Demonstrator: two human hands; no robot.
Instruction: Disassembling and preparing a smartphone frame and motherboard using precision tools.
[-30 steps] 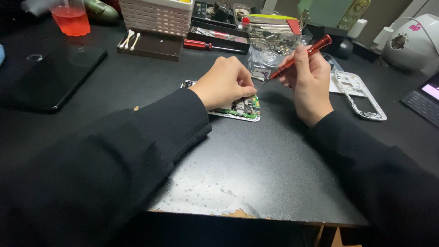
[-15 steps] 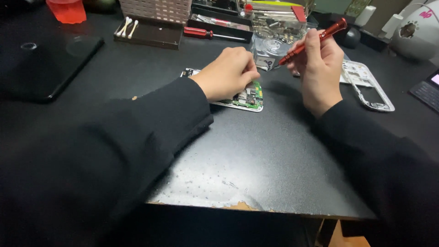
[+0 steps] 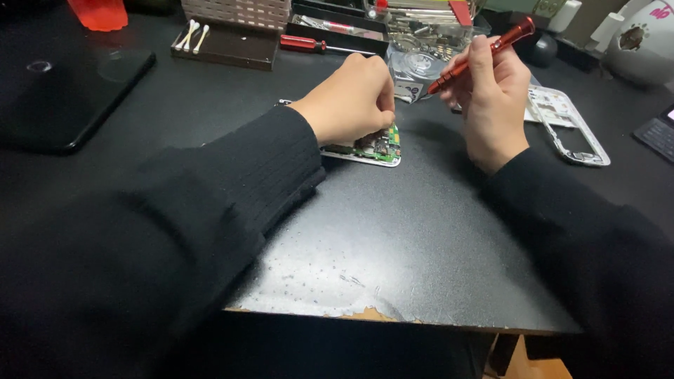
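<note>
An opened phone with a green circuit board point(image 3: 375, 148) lies on the black table, mostly covered by my left hand point(image 3: 351, 102). That hand rests on it with the fingers curled down onto the board's far end. My right hand point(image 3: 491, 98) hovers to the right of the phone and grips a red precision screwdriver point(image 3: 484, 55). The screwdriver slants, its tip pointing down and left toward the phone, a little apart from my left fingers. Both arms wear black sleeves.
A white phone frame point(image 3: 572, 130) lies right of my right hand. Behind it stand a clear tray of small parts point(image 3: 421, 42), a second red screwdriver point(image 3: 303, 43), a dark tray with cotton swabs point(image 3: 225, 43) and a black tablet point(image 3: 63, 98). The table's front edge point(image 3: 365, 314) is chipped.
The view has tilted down, so everything sits higher in frame. My right hand and the red screwdriver have edged closer to the phone. My left hand stays on the board.
</note>
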